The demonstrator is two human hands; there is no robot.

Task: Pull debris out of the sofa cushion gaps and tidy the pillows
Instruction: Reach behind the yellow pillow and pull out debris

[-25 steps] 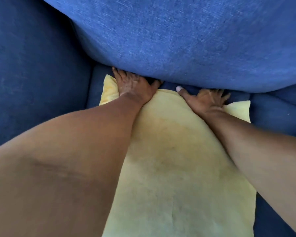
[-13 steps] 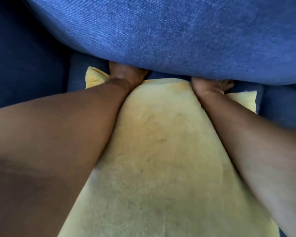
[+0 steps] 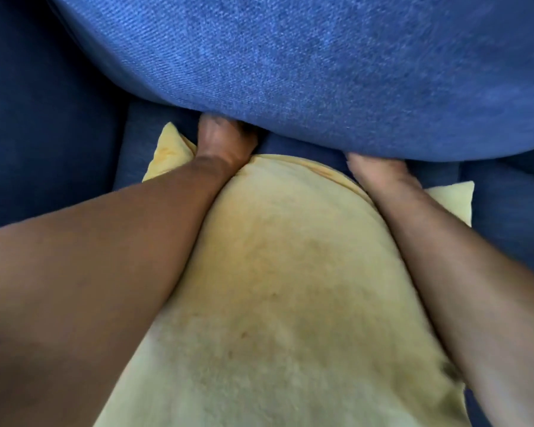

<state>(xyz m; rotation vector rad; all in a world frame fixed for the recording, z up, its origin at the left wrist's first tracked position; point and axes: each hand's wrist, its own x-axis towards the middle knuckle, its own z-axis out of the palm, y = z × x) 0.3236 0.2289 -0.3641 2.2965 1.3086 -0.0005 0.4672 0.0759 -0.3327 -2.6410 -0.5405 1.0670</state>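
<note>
Yellow pillow (image 3: 290, 288) lies flat on the blue sofa seat (image 3: 506, 217), its far edge at the gap under the back cushion (image 3: 321, 63). Left hand (image 3: 222, 143) and right hand (image 3: 379, 171) both sit on that far edge, fingers pushed under the back cushion and hidden. Grip: can't tell for either hand. 2 pillow corners stick out beside the wrists.

My pillow (image 3: 290, 272) is pale yellow, faintly smudged — the sofa cushion (image 3: 321, 72) is denim-blue, finely ribbed weave.
</note>
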